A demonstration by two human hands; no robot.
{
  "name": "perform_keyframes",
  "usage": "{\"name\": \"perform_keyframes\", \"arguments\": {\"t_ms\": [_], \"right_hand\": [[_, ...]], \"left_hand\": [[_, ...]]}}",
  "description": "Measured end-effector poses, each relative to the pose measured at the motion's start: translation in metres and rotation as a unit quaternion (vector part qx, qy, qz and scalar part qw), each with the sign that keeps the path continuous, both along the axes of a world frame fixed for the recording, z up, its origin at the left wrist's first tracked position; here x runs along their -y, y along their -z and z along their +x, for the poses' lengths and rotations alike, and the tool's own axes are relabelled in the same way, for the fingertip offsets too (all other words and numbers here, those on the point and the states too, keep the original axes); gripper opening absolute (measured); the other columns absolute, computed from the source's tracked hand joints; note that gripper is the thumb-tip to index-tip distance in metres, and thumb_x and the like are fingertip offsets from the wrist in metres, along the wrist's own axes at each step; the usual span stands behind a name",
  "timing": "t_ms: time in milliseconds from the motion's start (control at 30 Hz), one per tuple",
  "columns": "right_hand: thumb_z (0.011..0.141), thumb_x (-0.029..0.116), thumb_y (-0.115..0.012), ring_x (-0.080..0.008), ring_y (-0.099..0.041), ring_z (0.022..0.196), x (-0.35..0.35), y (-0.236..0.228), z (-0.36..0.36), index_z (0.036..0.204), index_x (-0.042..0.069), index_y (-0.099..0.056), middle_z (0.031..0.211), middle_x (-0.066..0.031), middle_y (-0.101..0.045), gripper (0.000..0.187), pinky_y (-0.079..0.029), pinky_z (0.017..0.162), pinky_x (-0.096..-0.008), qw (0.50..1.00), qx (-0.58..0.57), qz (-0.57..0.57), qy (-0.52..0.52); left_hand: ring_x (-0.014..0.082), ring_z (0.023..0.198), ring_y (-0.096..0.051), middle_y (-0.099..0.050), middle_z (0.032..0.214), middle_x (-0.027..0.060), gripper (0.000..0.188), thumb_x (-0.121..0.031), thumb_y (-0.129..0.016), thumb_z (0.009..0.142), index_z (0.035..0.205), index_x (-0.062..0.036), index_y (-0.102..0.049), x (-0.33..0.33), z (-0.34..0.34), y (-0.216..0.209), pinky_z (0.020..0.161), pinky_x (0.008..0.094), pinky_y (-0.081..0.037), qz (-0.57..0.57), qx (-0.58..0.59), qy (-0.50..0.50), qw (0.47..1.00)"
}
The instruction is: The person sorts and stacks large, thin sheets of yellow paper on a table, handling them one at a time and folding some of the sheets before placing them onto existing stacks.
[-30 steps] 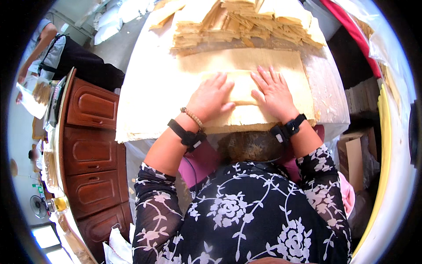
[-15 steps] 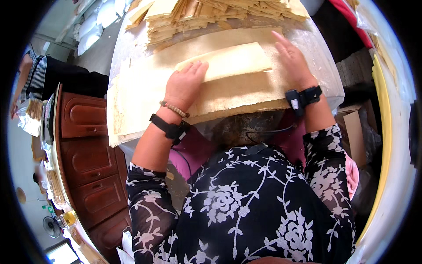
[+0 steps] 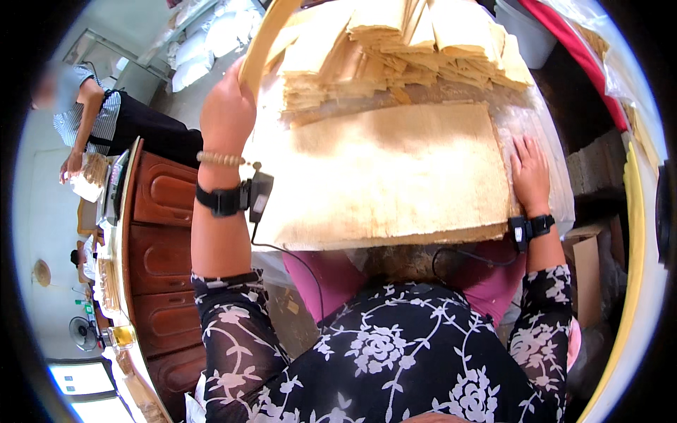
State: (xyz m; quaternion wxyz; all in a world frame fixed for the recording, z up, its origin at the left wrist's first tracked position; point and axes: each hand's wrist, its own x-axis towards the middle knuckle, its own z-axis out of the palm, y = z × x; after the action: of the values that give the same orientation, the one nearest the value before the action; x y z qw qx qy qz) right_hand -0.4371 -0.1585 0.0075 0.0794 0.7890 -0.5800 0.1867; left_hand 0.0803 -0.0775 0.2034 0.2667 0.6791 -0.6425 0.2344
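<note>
My left hand (image 3: 227, 113) is raised at the upper left, closed round the end of a folded sheet (image 3: 265, 44), thin and pale yellow like dried bean curd skin. The folded sheet stands up edge-on, and its far end passes out of view. Below my hands lies a stack of wide flat sheets (image 3: 395, 169), brightly lit, with a rough right edge. My right hand (image 3: 532, 169) rests open on the table beside that edge, fingers stretched out. Beyond the stack lies a pile of folded sheets (image 3: 402, 53).
The pale-covered table (image 3: 557, 180) holds the stack and pile. To the left stand red-brown wooden cabinets (image 3: 173, 264), and another person (image 3: 106, 106) is by the counter. White sacks (image 3: 194, 67) lie at the far left. An opened cardboard box (image 3: 587, 271) is at the right.
My left hand has lifted the folded sheet off the stack, up and to the left. My right hand has come down onto the table beside the stack. The view has shifted.
</note>
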Motion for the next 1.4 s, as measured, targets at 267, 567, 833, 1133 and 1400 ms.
{"name": "perform_keyframes", "arguments": {"t_ms": [267,567,833,1133,1400], "right_hand": [[0.098,0.021,-0.053,-0.0346,-0.039,0.141,0.001,0.002,0.004,0.138,0.011,-0.055,0.149,-0.0143,-0.048,0.042,-0.03,0.116,-0.0466,1.0,0.017,0.012,-0.002],[0.098,0.02,-0.054,-0.0328,-0.038,0.142,0.007,0.018,-0.004,0.14,0.011,-0.055,0.151,-0.0124,-0.045,0.043,-0.03,0.116,-0.0451,0.999,0.027,0.037,0.014],[0.099,0.019,-0.052,-0.0321,-0.034,0.145,0.009,0.018,-0.001,0.144,0.012,-0.051,0.155,-0.0134,-0.041,0.046,-0.026,0.118,-0.0461,0.998,0.026,0.062,0.015],[0.1,0.021,-0.05,-0.0313,-0.033,0.146,0.009,0.01,0.003,0.144,0.011,-0.05,0.155,-0.0128,-0.041,0.045,-0.025,0.119,-0.0475,0.996,0.015,0.082,0.034],[0.099,0.022,-0.051,-0.0323,-0.035,0.144,0.014,0.016,-0.004,0.14,0.01,-0.053,0.153,-0.0137,-0.043,0.043,-0.026,0.118,-0.0489,0.997,0.034,0.065,0.038]], "left_hand": [[0.0371,0.078,-0.073,-0.073,0.087,0.0192,0.025,-0.018,-0.05,0.096,0.098,-0.003,-0.07,0.157,-0.004,0.027,0.065,0.0452,-0.057,0.057,0.094,-0.223,0.969],[0.0272,0.092,-0.072,-0.074,0.097,0.0105,0.061,-0.068,-0.056,0.089,0.107,-0.0118,-0.071,0.174,-0.064,0.072,0.072,0.0398,-0.055,0.203,-0.006,-0.202,0.958],[0.0238,0.092,-0.062,-0.064,0.097,0.0093,0.025,-0.031,-0.065,0.091,0.099,-0.0076,-0.065,0.079,-0.112,0.065,0.078,0.0378,-0.052,-0.026,0.02,0.062,0.998],[0.0298,0.074,-0.063,-0.064,0.079,0.0078,0.013,-0.024,-0.063,0.092,0.09,-0.0116,-0.064,-0.125,-0.162,0.144,0.065,0.041,-0.053,0.172,-0.09,0.358,0.914],[0.0257,0.108,-0.062,-0.068,0.115,0.0047,0.026,-0.03,-0.061,0.094,0.112,-0.0141,-0.069,-0.246,-0.101,0.21,0.094,0.0413,-0.047,0.274,-0.036,0.189,0.942]]}}
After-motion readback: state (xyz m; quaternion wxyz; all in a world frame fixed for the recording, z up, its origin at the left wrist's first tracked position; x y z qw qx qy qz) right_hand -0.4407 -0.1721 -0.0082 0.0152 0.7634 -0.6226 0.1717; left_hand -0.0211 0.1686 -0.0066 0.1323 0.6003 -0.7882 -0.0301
